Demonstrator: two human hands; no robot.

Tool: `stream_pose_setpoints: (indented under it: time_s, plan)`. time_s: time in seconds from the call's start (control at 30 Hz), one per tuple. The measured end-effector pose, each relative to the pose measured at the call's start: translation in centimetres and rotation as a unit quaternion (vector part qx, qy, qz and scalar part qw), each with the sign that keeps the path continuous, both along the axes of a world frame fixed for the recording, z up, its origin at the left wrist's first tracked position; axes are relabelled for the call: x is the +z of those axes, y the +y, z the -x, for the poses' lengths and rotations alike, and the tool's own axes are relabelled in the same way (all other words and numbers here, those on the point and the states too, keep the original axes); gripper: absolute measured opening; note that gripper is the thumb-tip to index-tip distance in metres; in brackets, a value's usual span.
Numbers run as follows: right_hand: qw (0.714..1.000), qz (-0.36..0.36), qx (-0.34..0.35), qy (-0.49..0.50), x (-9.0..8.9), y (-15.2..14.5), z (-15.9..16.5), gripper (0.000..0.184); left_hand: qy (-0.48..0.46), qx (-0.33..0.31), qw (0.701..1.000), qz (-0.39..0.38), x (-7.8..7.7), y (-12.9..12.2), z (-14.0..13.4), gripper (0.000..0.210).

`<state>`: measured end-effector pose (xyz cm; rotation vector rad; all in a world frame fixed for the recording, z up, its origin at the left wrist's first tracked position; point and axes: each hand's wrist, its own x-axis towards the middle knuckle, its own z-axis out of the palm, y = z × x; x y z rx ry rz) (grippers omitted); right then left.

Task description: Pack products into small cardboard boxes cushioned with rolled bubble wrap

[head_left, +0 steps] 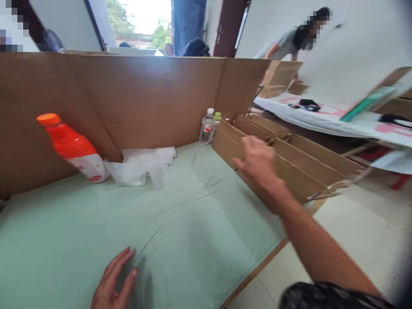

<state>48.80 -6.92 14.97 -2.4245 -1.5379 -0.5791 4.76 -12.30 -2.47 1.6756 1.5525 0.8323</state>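
Note:
My left hand (pixel 114 281) is low in the view over the pale green tabletop (pixel 180 231), thumb and fingers apart, holding nothing. At the right, my right hand (pixel 257 161) is over the near wall of a long cardboard box (pixel 299 171) split into several compartments. Its thumb points left outside that wall. The fingers bend over the box and are blurred, so I cannot tell whether they hold anything. What lies deep inside the compartments is hidden.
An orange-capped bottle (pixel 75 148) leans at the left beside crumpled white plastic (pixel 141 165). A clear water bottle (pixel 206 126) and a green-capped bottle (pixel 217 116) stand by the box. A cardboard partition (pixel 154 98) runs behind. A person (pixel 286 45) bends over another table (pixel 322 109).

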Motion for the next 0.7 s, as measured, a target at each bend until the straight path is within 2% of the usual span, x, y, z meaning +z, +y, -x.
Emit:
stream_pose_setpoints:
  time_s: [0.03, 0.07, 0.1, 0.17, 0.2, 0.27, 0.37, 0.43, 0.5, 0.6, 0.67, 0.7]
  plan:
    - [0.999, 0.002, -0.054, -0.009, 0.4, -1.5, -2.7, 0.06, -0.006, -0.004, 1.0, 0.017, 0.4, -0.4, -0.5, 0.044]
    - [0.99, 0.062, -0.127, -0.022, 0.7, -2.6, -5.0, 0.054, -0.01, -0.013, 0.999, 0.028, 0.9, -0.6, -1.0, 0.043]
    - [0.985, 0.09, -0.148, -0.006, 0.9, -3.6, -6.8, 0.041, -0.015, -0.03, 0.999, 0.033, 1.3, -0.8, -1.5, 0.042]
    - [0.982, 0.121, -0.141, 0.017, 1.0, -5.1, -8.8, 0.012, -0.025, -0.077, 0.996, 0.028, 2.2, -1.0, -2.3, 0.041]
    - [0.985, 0.122, -0.121, 0.025, 1.0, -5.7, -9.2, 0.007, -0.031, -0.102, 0.994, 0.024, 2.6, -1.0, -2.7, 0.04]
    - [0.991, 0.112, -0.074, 0.016, 0.7, -6.9, -8.6, 0.013, -0.042, -0.136, 0.99, 0.016, 3.1, -1.2, -3.1, 0.04]
    - [0.996, 0.07, 0.045, -0.035, 0.0, -8.7, -4.7, 0.006, -0.047, -0.154, 0.987, 0.015, 3.4, -1.7, -2.9, 0.041]
    - [0.982, 0.043, 0.177, -0.058, -0.4, -9.6, 0.0, 0.006, -0.037, -0.135, 0.99, 0.023, 3.3, -2.0, -2.3, 0.045]
    - [0.949, 0.043, 0.308, -0.043, -0.4, -10.0, 5.7, 0.012, -0.033, -0.086, 0.995, 0.036, 3.2, -2.3, -1.7, 0.055]
    - [0.889, 0.049, 0.455, 0.031, 0.7, -10.2, 13.1, 0.021, -0.053, -0.027, 0.998, 0.03, 3.3, -2.4, -0.8, 0.077]
    - [0.847, 0.008, 0.521, 0.103, 1.4, -10.3, 15.1, 0.015, -0.063, -0.009, 0.998, 0.009, 3.5, -2.4, -0.3, 0.084]
    - [0.838, -0.031, 0.527, 0.142, 1.4, -10.2, 15.0, 0.014, -0.064, 0.007, 0.998, 0.002, 3.5, -2.3, 0.0, 0.085]
